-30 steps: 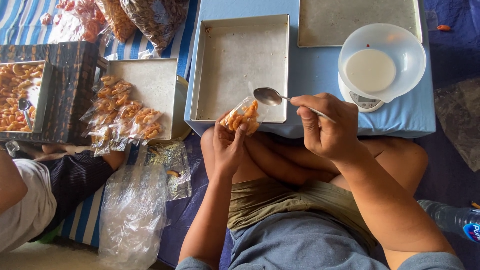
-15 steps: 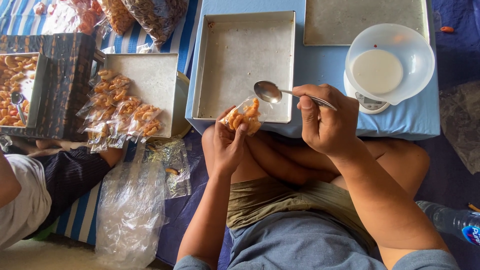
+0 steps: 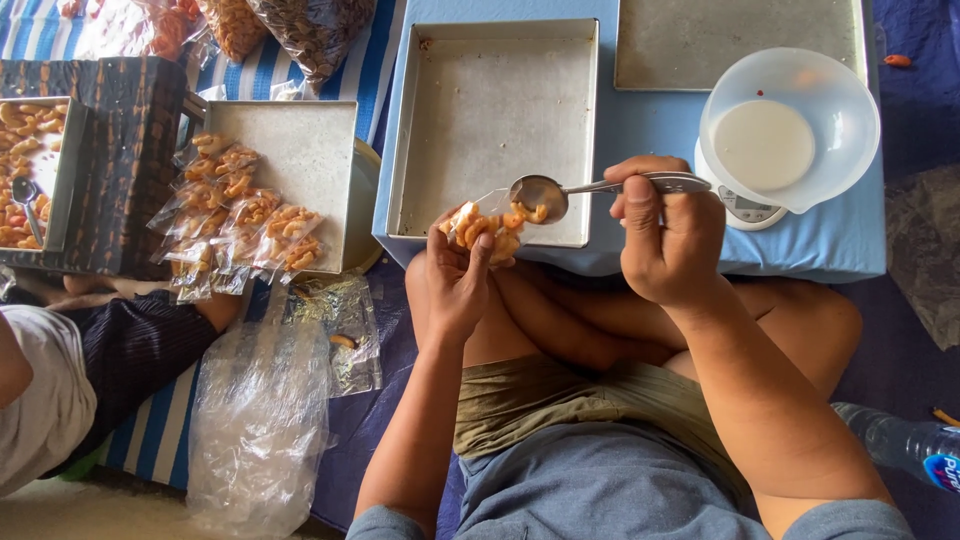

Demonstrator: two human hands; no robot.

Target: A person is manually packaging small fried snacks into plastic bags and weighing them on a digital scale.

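My left hand (image 3: 457,283) holds a small clear plastic bag (image 3: 484,229) filled with orange curled snacks, just over the front rim of a square metal tray (image 3: 495,110). My right hand (image 3: 667,235) grips a metal spoon (image 3: 560,193) by its handle. The spoon's bowl rests at the mouth of the bag and touches the snacks. Right of the spoon a translucent plastic bowl (image 3: 790,125) sits on a small white kitchen scale (image 3: 745,210).
A low table with blue cloth (image 3: 650,120) carries the tray, a second metal tray (image 3: 735,40) and the scale. At left, a smaller tray (image 3: 300,150) holds several filled snack bags (image 3: 235,225); another person (image 3: 60,390) sits there. A water bottle (image 3: 905,445) lies at lower right.
The spoon's bowl dropped from above the bag to its mouth and now touches the snacks. My right hand turned and shifted slightly right. The bag stayed in my left hand.
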